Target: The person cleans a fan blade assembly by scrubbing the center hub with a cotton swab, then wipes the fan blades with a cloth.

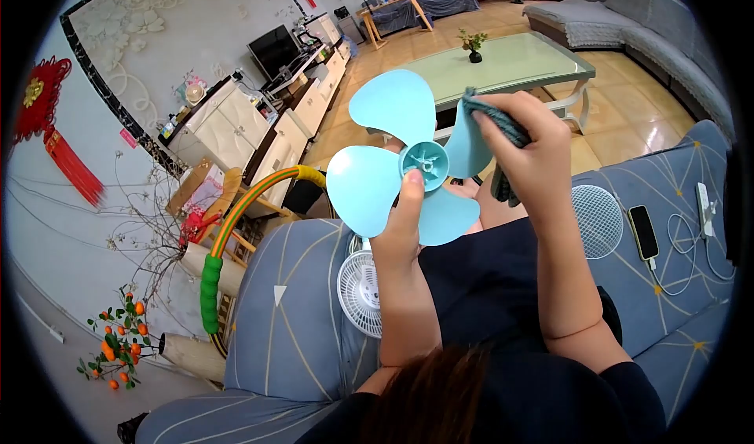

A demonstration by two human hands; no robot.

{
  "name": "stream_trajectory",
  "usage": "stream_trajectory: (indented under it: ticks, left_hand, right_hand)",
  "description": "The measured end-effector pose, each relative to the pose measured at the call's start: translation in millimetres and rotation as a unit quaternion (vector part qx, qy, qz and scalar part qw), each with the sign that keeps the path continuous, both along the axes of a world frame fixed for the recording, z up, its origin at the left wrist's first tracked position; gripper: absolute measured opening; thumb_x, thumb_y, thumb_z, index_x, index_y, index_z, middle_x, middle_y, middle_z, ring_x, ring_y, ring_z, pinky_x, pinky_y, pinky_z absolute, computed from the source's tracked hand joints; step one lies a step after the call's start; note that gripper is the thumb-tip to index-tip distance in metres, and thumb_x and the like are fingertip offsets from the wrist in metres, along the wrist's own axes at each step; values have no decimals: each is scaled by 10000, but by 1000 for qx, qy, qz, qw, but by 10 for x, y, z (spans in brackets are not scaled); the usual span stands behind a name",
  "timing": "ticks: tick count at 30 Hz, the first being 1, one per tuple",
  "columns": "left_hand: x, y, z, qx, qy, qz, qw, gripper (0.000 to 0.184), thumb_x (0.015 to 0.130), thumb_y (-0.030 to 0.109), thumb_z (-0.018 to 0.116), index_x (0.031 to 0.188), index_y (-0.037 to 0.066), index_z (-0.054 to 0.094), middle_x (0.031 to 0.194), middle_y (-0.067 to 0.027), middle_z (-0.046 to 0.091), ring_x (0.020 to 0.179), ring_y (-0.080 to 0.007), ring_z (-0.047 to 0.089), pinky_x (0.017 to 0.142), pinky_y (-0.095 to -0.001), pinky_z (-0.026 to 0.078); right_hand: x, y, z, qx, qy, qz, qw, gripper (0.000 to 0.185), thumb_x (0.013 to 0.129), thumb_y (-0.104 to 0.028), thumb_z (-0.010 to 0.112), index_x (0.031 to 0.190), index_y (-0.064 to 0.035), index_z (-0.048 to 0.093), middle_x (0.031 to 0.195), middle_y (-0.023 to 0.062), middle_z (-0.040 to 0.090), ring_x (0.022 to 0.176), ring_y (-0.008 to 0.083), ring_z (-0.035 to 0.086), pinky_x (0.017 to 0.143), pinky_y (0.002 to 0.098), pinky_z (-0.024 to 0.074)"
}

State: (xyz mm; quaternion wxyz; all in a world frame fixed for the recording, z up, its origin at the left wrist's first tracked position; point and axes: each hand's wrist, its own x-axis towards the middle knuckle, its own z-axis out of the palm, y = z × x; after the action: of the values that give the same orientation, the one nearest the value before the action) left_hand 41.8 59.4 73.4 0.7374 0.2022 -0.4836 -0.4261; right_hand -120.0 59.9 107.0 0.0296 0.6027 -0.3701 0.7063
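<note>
A light blue fan blade [381,183] with several petals is held up in front of me, its ribbed hub facing me. My left hand [400,220] grips it from below, with the thumb pressed by the hub. In my right hand [534,142] is a dark green cloth [503,126], pinched at the edge of the right-hand petal. Part of that petal is hidden behind the cloth and fingers. By my left forearm, the white fan body [361,291] with its grille lies on the sofa. A separate round grille cover [596,222] rests on the sofa to my right.
On the blue sofa [290,303] at the right lie a charging phone [643,233] and a white power strip [704,208] with cables. A striped hoop [243,216] stands at my left. Ahead is a glass-topped table [526,63] with a small potted plant [473,43].
</note>
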Motion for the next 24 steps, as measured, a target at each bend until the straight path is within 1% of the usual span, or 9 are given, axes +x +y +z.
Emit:
stream_trajectory:
  ticks: [2,7,8,11,12,15,17,23,24]
  left_hand:
    - [24,39,9,-12,-30,-20,999,439,890,78,669,1284,-49,524,1316,-194,580,1124,-197,613,963,-378,512]
    - [1,19,-16,-7,8,4,1000,435,880,83,695,1264,-30,524,1230,-144,613,1066,-186,626,936,-345,520]
    - [-3,3,-17,-5,15,12,1000,443,879,88,700,1268,-29,523,1207,-132,619,1052,-183,628,930,-339,522]
    - [5,-58,28,-14,8,19,1000,594,914,153,613,1431,-46,401,1247,-193,618,1047,-238,670,876,-366,581]
    - [8,-7,69,4,32,4,999,443,883,94,701,1268,-31,522,1152,-109,628,1011,-163,638,902,-314,529]
    - [-10,71,111,-8,31,-24,999,440,889,96,694,1273,-29,520,1162,-115,627,999,-168,646,894,-311,537]
    - [12,40,78,-16,13,-32,999,432,894,89,682,1276,-28,518,1172,-125,627,1000,-177,650,893,-319,543]
    - [5,11,95,-10,43,-20,999,409,903,62,645,1277,-37,513,1186,-152,626,1033,-211,659,911,-364,557]
    - [18,-3,89,-10,39,-9,999,409,903,56,639,1279,-39,510,1192,-160,626,1043,-221,661,909,-376,563]
  right_hand:
    - [-26,16,8,4,-15,-7,1000,170,804,-65,726,967,-15,723,852,123,682,740,267,661,664,334,514]
    - [31,86,32,-34,54,5,998,167,802,-67,729,963,-25,716,812,121,651,713,280,640,646,348,505]
    - [57,98,27,-36,77,43,995,171,795,-67,733,962,-35,716,808,115,651,714,280,639,643,344,507]
    - [125,76,-27,-15,72,101,992,173,793,-67,731,964,-45,721,813,108,657,717,272,644,632,337,508]
    - [119,42,-42,-17,62,75,995,173,795,-68,729,966,-44,722,817,108,659,717,271,645,631,336,508]
    - [51,-19,-40,-2,27,1,1000,184,804,-72,722,986,-45,723,834,109,668,719,269,645,631,337,505]
    - [37,-34,-41,-2,3,-4,1000,190,802,-69,722,991,-46,723,831,112,661,716,269,643,629,337,503]
    - [115,65,-20,2,75,111,991,187,798,-67,735,983,-45,721,807,112,640,684,266,625,612,335,499]
    - [117,61,-25,-1,65,96,993,189,798,-65,736,985,-45,722,802,113,640,680,266,625,609,336,499]
